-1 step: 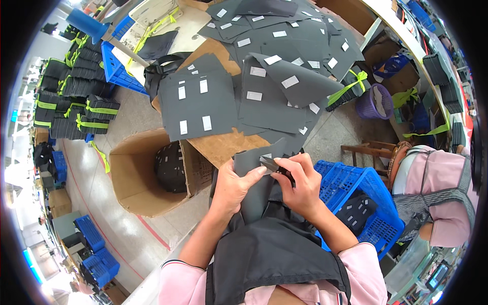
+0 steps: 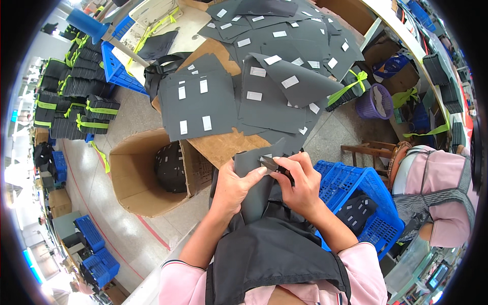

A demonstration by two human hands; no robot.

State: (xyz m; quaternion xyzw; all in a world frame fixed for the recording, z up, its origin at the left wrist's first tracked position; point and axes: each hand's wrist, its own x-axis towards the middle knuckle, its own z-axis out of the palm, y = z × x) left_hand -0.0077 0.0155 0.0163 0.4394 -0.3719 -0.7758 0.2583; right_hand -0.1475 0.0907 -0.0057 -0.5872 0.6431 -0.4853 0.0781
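Note:
A dark grey sheet piece [image 2: 251, 160], folded or bent over, is pinched at its edge by my left hand [image 2: 232, 187], thumb on its face. My right hand [image 2: 301, 179] grips small dark thread snips [image 2: 275, 166]. The blades of the snips lie on the sheet, over a small white label, close to my left thumb tip. Part of the handle is hidden in my right fingers. Just beyond my hands, flat grey pieces with white labels [image 2: 199, 104] lie on a brown board [image 2: 229, 147], and a larger overlapping heap [image 2: 277, 96] spreads beside and behind them.
An open cardboard box [image 2: 134, 195] with dark pieces inside stands left of the board. To my right are a blue plastic crate [image 2: 373, 188], a purple basket [image 2: 367, 108] and a wooden stool [image 2: 371, 150]. Another person in pink [image 2: 432, 190] sits at the far right. Tied stacks [image 2: 71, 117] stand far left.

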